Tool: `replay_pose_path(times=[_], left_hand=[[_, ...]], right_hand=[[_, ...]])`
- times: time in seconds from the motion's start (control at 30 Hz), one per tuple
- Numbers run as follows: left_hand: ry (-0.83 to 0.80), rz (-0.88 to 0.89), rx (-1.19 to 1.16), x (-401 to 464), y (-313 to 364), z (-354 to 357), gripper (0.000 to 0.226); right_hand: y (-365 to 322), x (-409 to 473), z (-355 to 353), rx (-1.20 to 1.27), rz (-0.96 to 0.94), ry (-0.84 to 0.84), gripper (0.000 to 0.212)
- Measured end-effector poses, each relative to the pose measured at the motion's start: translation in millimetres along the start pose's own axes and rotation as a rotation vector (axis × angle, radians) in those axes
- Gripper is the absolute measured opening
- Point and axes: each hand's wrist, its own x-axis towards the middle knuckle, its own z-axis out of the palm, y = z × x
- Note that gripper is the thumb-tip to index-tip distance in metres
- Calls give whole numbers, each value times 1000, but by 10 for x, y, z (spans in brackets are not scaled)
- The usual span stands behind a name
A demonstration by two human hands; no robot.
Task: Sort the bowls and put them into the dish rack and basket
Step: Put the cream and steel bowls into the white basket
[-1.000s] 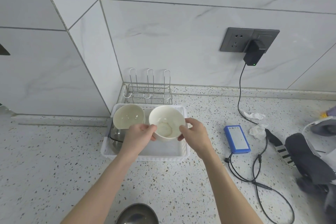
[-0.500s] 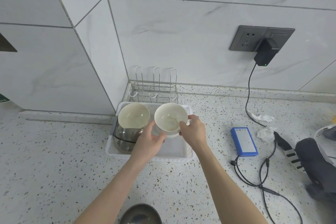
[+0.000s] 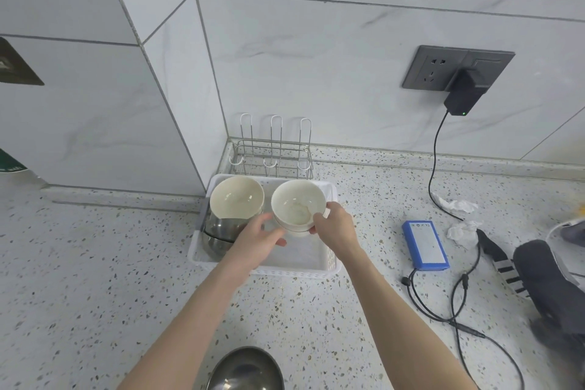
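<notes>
The speckled bench (image 3: 95, 263) carries a white basket (image 3: 329, 266) in the corner, with a wire dish rack (image 3: 272, 152) just behind it. In the basket's left side a cream bowl (image 3: 236, 196) sits on stacked steel bowls (image 3: 221, 231). The right hand (image 3: 335, 225) has its grip clamped on a white bowl (image 3: 297, 204) over the basket; the left hand (image 3: 258, 239), fingers loose, touches its base. Another steel bowl (image 3: 245, 369) sits at the near edge.
</notes>
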Motion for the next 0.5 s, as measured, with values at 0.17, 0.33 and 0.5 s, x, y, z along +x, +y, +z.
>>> replay_pose_path(times=[0.17, 0.33, 0.5], left_hand=[[-4, 61, 41, -235, -179, -243, 18], [17, 46, 87, -574, -528, -444, 20], [-102, -73, 391, -894, -977, -567, 24]], right_hand=[[46, -280, -78, -10, -61, 90, 49], [230, -832, 34, 180, -116, 54, 34], [507, -1325, 323, 145, -34, -68, 27]])
